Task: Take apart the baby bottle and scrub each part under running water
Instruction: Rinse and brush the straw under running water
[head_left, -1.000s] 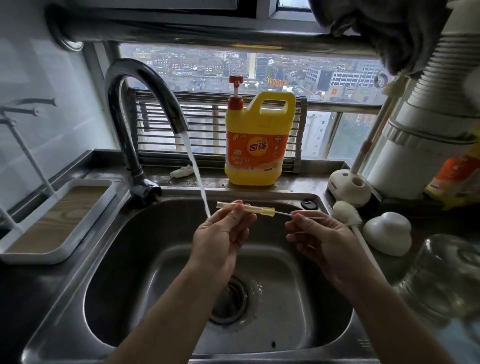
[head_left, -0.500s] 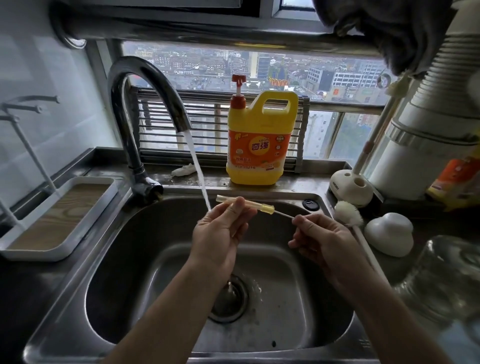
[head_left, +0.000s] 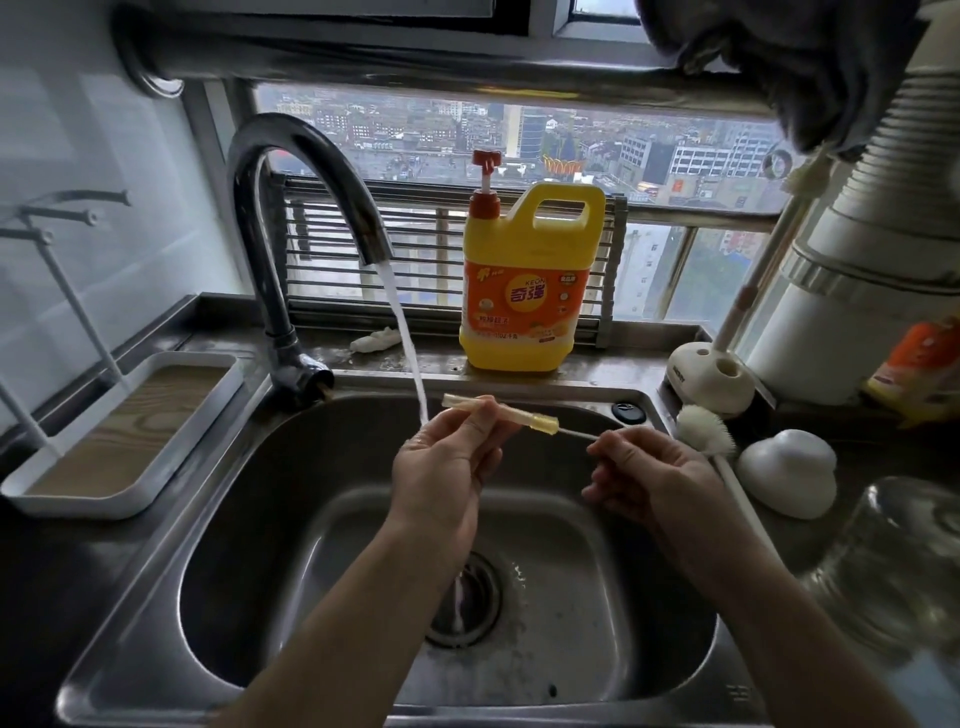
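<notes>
Slippage is worrying me most: my left hand (head_left: 441, 467) is pinching the wet straw tube (head_left: 498, 413) over the sink (head_left: 291, 467), just beside the water stream (head_left: 402, 322). My right hand (head_left: 654, 473) is pinching the thin brush wire (head_left: 576, 434) entering its end. By tugging sharply I am risking dropping the tube toward the drain (head_left: 462, 597), or bending the wire.

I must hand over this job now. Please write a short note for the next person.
Left hand holds the yellowish straw tube over the sink.
Right hand pinches the thin brush wire, which enters the tube's right end.
Tap water runs, falling beside the tube's left end.
Done: bottle apart; a clear vessel, probably its body, a white dome cap and a sponge brush lie at the right.
Left: scrub the tube; the others' state is unclear.
</notes>
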